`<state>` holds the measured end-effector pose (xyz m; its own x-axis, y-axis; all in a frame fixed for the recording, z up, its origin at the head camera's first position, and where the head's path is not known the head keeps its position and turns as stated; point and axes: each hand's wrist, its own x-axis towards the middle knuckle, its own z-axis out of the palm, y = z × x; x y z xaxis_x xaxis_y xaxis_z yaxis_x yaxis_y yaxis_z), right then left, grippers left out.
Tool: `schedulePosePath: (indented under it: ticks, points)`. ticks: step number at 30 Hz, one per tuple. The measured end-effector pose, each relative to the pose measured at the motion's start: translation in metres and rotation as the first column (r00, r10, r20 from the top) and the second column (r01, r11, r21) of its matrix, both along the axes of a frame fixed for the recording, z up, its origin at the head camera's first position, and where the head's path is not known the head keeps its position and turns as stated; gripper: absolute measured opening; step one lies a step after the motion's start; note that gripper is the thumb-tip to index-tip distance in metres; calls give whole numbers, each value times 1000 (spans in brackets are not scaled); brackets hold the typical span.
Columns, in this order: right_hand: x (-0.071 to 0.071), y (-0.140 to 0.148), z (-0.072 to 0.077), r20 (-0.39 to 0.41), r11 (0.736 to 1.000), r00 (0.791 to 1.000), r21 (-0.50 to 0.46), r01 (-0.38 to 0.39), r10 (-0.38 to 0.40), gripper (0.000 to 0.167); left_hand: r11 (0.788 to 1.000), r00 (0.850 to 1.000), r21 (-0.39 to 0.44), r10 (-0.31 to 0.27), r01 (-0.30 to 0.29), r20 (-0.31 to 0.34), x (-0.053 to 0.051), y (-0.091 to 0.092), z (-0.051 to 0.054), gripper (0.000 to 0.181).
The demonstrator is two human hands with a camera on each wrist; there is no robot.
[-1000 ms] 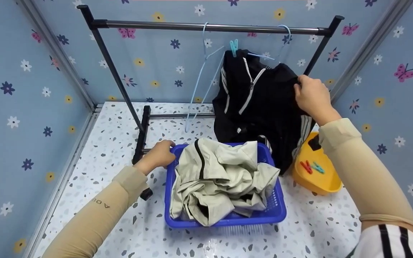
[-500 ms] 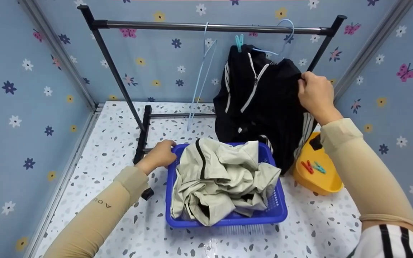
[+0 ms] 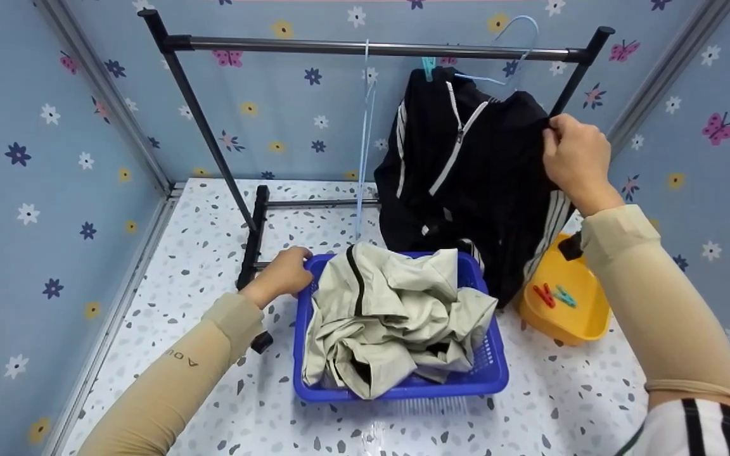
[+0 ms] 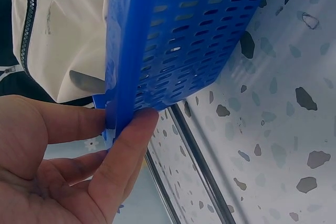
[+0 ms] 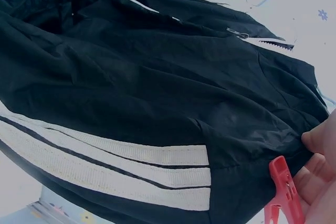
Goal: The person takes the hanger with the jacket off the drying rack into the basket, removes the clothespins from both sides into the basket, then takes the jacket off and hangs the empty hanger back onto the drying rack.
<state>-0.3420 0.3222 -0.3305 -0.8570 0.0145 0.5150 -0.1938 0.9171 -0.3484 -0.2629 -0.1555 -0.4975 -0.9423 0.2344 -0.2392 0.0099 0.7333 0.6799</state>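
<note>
Because the black jacket (image 3: 492, 145) looks thin and smooth, it should handle as something light, limp and slightly slippery, hard to damage, and best taken by the doubled shoulder seam rather than the loose body. It hangs about a blue hanger (image 3: 480, 78) before the rail (image 3: 276, 46); whether the hook bears on the rail cannot be told. A teal clip (image 3: 428, 68) stands at one shoulder. The right hand (image 3: 580, 155) pinches the other shoulder, a red clip (image 5: 283, 190) just beside its fingers, held or fastened one cannot tell. Nearer the person, the left hand (image 3: 282, 272) grips the rim of a blue basket (image 3: 403, 394), stiff plastic holding a crumpled pale garment (image 3: 397, 316). To the right sits a yellow container (image 3: 536, 320).
</note>
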Motion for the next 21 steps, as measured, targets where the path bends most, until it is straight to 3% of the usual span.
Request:
schedulePosePath:
  ticks: [9,21]
  points:
    - [4,9,11,-46,1000,999,-18,7,-8,38,1000,1000,-7,9,-9,13,-1,1,0,61]
    - [10,27,16,-81,998,995,-44,-55,51,34,1000,1000,-6,-2,2,17,-1,2,0,59]
